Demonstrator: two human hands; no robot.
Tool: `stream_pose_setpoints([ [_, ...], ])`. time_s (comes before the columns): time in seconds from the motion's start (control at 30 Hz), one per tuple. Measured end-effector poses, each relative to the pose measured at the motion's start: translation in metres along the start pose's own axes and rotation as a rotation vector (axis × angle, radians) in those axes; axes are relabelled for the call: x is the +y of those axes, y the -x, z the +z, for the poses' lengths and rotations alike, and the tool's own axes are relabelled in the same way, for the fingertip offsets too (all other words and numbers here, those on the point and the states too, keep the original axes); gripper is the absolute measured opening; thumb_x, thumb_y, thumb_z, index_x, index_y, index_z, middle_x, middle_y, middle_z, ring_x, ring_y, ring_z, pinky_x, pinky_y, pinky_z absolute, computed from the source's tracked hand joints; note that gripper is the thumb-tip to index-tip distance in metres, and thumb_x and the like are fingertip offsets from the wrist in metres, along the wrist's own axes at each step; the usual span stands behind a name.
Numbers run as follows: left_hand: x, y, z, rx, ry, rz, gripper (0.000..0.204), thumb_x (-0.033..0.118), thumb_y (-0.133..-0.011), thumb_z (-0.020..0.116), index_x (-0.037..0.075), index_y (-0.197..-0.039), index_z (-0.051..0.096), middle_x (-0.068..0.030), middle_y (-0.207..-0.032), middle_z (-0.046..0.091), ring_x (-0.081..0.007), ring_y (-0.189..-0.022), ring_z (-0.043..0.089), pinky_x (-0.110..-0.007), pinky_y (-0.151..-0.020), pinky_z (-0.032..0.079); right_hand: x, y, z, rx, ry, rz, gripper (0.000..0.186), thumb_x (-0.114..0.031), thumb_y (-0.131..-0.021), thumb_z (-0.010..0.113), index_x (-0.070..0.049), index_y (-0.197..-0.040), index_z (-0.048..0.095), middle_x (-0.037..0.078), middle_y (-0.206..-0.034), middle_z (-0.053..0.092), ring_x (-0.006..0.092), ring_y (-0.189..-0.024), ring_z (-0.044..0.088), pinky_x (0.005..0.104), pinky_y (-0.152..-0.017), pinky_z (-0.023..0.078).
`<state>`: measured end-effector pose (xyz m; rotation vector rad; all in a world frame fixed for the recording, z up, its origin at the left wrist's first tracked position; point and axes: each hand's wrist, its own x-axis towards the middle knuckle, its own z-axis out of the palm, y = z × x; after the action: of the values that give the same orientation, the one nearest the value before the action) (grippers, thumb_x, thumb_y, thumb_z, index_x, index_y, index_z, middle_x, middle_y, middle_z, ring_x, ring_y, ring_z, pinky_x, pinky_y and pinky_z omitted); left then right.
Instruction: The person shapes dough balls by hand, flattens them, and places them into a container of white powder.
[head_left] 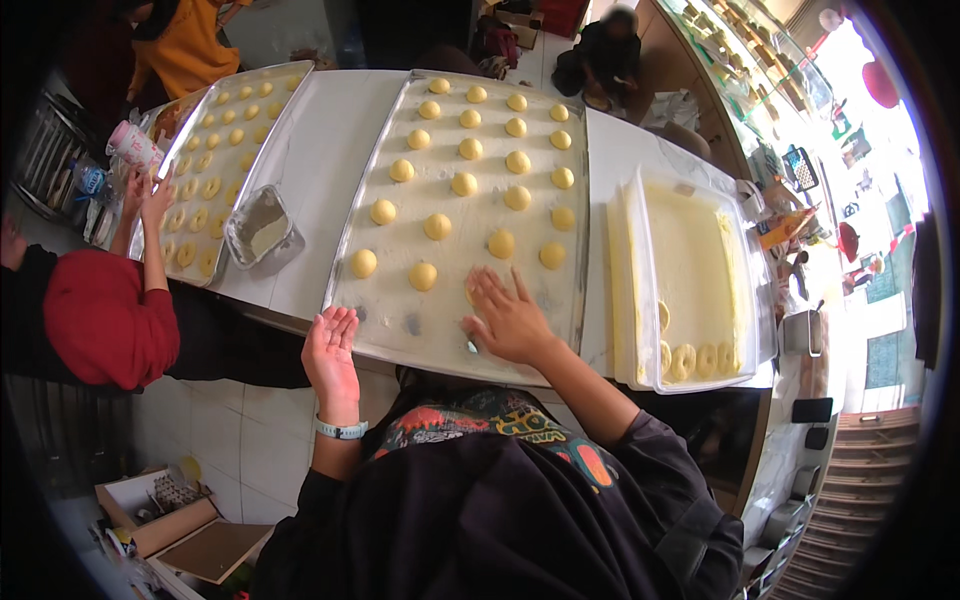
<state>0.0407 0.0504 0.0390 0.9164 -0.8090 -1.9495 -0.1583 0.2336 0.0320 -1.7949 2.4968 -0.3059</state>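
Observation:
Rows of round yellow dough balls (436,227) sit on a large floured metal tray (395,310) in front of me. My right hand (510,318) lies palm down over the tray's near part, fingers stretched and spread. A bit of yellow dough shows at its fingertips; the rest under the palm is hidden. Dusty round marks show on the bare metal left of that hand. My left hand (332,358), with a watch (342,430) at the wrist, is held palm up off the tray's near left corner. Its fingers are extended and nothing lies in it.
To the right, a plastic bin (690,290) holds several dough rings (683,361). At left, a flour tub (262,230) stands beside a second tray (250,165) of dough balls and rings, where a person in red (105,315) works. Another person (603,55) crouches beyond the table.

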Motion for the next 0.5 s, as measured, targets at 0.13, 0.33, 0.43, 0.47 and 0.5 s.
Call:
stream_pose_setpoints([
  [0.13, 0.004, 0.0, 0.001, -0.03, -0.015, 0.013, 0.034, 0.024, -0.093, 0.047, -0.007, -0.105, 0.053, -0.0152, -0.101, 0.059, -0.0258, -0.097, 0.059, -0.036, -0.092, 0.047, -0.008, 0.001, -0.01, 0.149, 0.013, -0.005, 0.059, -0.038, -0.092, 0.037, 0.0, -0.136, 0.03, 0.015, -0.141, 0.033, 0.0271, -0.134, 0.026, 0.0471, -0.111, 0.012],
  [0.33, 0.005, -0.002, 0.004, -0.039, -0.02, 0.02, 0.033, 0.023, -0.093, 0.048, -0.007, -0.104, 0.053, -0.0148, -0.099, 0.06, -0.026, -0.096, 0.059, -0.036, -0.09, 0.048, -0.005, -0.005, -0.013, 0.167, -0.001, 0.022, 0.061, -0.04, -0.092, 0.037, -0.001, -0.138, 0.028, 0.015, -0.142, 0.031, 0.0265, -0.133, 0.028, 0.0478, -0.11, 0.012],
  [0.43, 0.004, -0.003, 0.003, -0.035, -0.002, -0.006, 0.032, 0.023, -0.092, 0.048, -0.007, -0.103, 0.054, -0.0147, -0.098, 0.06, -0.0261, -0.095, 0.06, -0.036, -0.09, 0.048, 0.003, -0.002, 0.002, 0.093, -0.021, 0.024, 0.061, -0.04, -0.092, 0.037, -0.002, -0.138, 0.027, 0.016, -0.142, 0.031, 0.0272, -0.132, 0.029, 0.0483, -0.11, 0.013],
  [0.47, 0.005, 0.0, 0.004, -0.025, -0.008, -0.025, 0.032, 0.023, -0.092, 0.049, -0.006, -0.103, 0.054, -0.0145, -0.098, 0.06, -0.0259, -0.094, 0.06, -0.036, -0.09, 0.048, 0.003, 0.001, 0.001, 0.078, -0.032, 0.03, 0.059, -0.037, -0.091, 0.039, -0.001, -0.137, 0.029, 0.016, -0.141, 0.033, 0.0281, -0.132, 0.029, 0.0481, -0.11, 0.013],
  [0.5, 0.004, 0.004, 0.002, -0.004, -0.013, -0.045, 0.031, 0.023, -0.092, 0.049, -0.006, -0.103, 0.054, -0.0143, -0.097, 0.06, -0.0257, -0.094, 0.06, -0.036, -0.089, 0.048, 0.001, 0.003, -0.003, 0.054, -0.047, 0.031, 0.057, -0.034, -0.09, 0.042, -0.001, -0.136, 0.031, 0.016, -0.14, 0.034, 0.029, -0.132, 0.03, 0.0478, -0.11, 0.014],
])
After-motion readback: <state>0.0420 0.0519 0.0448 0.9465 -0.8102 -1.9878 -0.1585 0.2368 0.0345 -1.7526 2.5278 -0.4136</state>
